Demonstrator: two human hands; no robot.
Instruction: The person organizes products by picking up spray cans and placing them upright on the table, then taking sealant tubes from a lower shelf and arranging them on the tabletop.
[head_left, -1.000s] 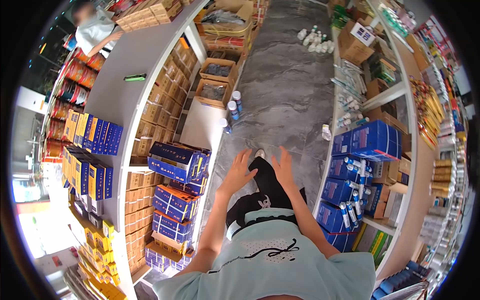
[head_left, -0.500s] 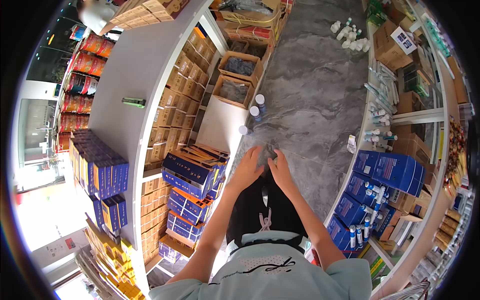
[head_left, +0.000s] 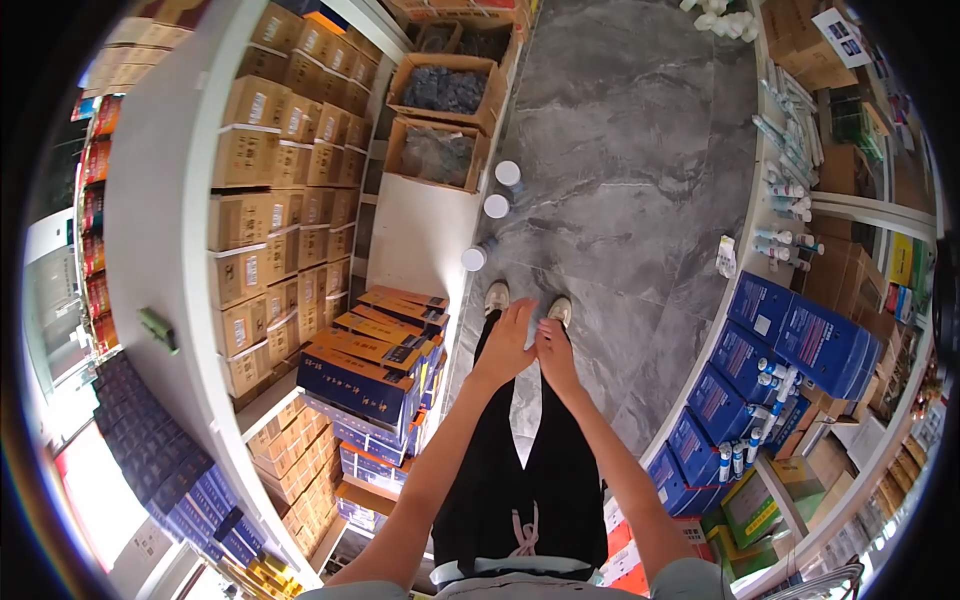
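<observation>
White-capped bottles [head_left: 474,259], three in a row, stand on the floor just beside the edge of the pale ledge [head_left: 420,235], left of the hands. Leftmost, a green tool [head_left: 157,330] lies on the grey counter [head_left: 150,200], near its inner edge. Brown cartons [head_left: 245,220] fill the shelves below, and dark-blue boxes [head_left: 355,385] stack up close to the left forearm. The left hand [head_left: 507,342] and right hand [head_left: 556,358] meet over the feet, fingers loosely bent and close together; the view is poor there, and I can't tell whether they pinch anything. Open grey floor [head_left: 625,190] runs ahead and to the right, up to the blue packs [head_left: 745,350] edging the right-hand shelf
</observation>
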